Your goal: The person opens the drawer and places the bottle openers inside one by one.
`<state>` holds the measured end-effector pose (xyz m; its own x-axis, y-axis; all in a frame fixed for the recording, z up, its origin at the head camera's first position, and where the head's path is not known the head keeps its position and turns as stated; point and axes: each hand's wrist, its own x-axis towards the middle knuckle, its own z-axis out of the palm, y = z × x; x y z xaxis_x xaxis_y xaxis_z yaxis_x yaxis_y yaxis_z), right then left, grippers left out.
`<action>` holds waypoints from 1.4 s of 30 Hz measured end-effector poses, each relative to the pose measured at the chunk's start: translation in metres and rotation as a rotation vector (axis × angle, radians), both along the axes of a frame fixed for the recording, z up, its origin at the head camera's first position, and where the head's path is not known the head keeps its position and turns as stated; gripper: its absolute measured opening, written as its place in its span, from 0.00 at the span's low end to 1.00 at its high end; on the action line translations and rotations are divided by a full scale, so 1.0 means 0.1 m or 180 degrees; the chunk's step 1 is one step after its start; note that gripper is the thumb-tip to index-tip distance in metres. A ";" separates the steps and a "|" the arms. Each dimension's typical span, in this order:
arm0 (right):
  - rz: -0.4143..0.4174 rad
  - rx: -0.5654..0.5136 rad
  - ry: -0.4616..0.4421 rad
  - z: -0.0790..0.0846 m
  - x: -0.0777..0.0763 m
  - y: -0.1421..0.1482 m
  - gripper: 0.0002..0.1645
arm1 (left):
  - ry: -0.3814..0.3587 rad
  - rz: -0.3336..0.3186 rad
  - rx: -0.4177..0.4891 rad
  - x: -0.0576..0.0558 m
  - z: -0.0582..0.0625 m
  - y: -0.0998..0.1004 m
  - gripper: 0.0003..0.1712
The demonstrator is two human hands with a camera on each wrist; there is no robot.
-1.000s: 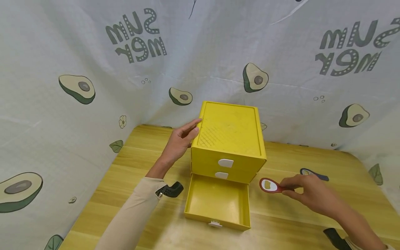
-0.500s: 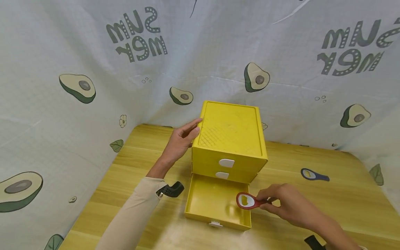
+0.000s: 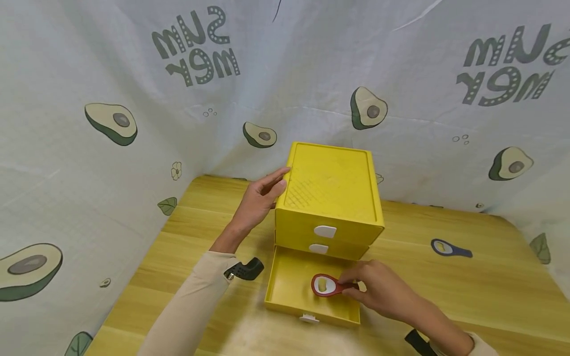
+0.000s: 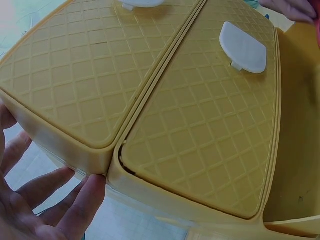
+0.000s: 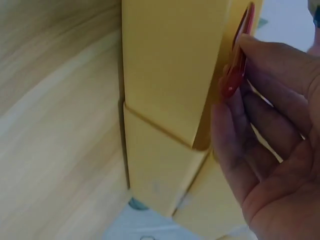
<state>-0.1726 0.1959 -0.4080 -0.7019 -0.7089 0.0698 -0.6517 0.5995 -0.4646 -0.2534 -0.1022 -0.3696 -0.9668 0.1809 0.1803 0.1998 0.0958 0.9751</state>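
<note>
A yellow drawer cabinet (image 3: 334, 183) stands on the wooden table, its bottom drawer (image 3: 285, 287) pulled out toward me. My left hand (image 3: 256, 202) rests against the cabinet's left side; in the left wrist view its fingertips (image 4: 92, 187) touch the side near the seam between the two upper drawers. Over the open drawer, my right hand (image 3: 378, 287) pinches a red bottle opener (image 3: 324, 285) by its handle, the white oval head pointing left. The right wrist view has the red opener (image 5: 235, 75) between thumb and fingers, close to the drawer wall.
A blue bottle opener (image 3: 451, 248) lies on the table (image 3: 423, 296) to the right of the cabinet. White handles (image 3: 325, 231) stick out from the drawer fronts. Behind the table hangs a pale curtain (image 3: 311, 64) printed with avocados.
My right hand has carried the red bottle opener leftward, from beside the cabinet to over the open drawer. The left hand stays against the cabinet.
</note>
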 end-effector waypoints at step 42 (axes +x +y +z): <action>-0.0101 0.0010 -0.0302 0.00 0.06 -0.33 0.06 | -0.0051 -0.0011 0.0070 0.00 0.00 0.01 0.24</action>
